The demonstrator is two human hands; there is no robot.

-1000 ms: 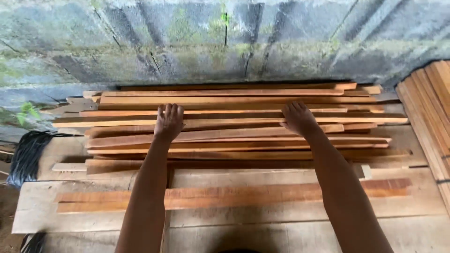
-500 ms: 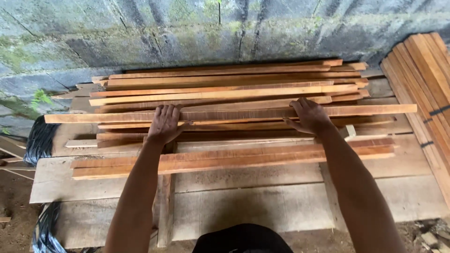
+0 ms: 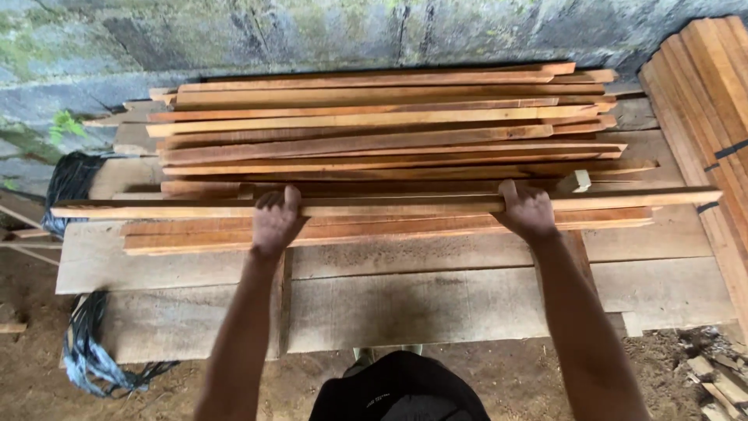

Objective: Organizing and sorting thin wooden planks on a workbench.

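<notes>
- A mossy grey stone wall (image 3: 312, 35) runs across the top of the scene, behind all the timber.
- Below it, a rough plank table (image 3: 436, 304) carries the wood, its wide boards running left to right over bare earth.
- A pile of reddish-brown wooden slats (image 3: 389, 125) lies lengthwise on the table, stacked loosely against the wall side.
- At the right edge, a second stack of boards (image 3: 717, 93) lies at an angle, crossed by a dark strap.
- 1 long wooden slat (image 3: 389, 206) sits at the front of the pile, nearest the person, spanning almost the full width of the table and level with it.
- The left hand (image 3: 274, 222) is wrapped around this slat left of centre, its grip clenched on the wood with the thumb over the top.
- The right hand (image 3: 528, 212) grasps the same slat right of centre, fingers curled over its far edge.
- 2 shorter slats (image 3: 389, 231) lie just under and in front of the held one.
- A dark bundle of black strapping (image 3: 93, 351) trails off the table's left end to the ground.
</notes>
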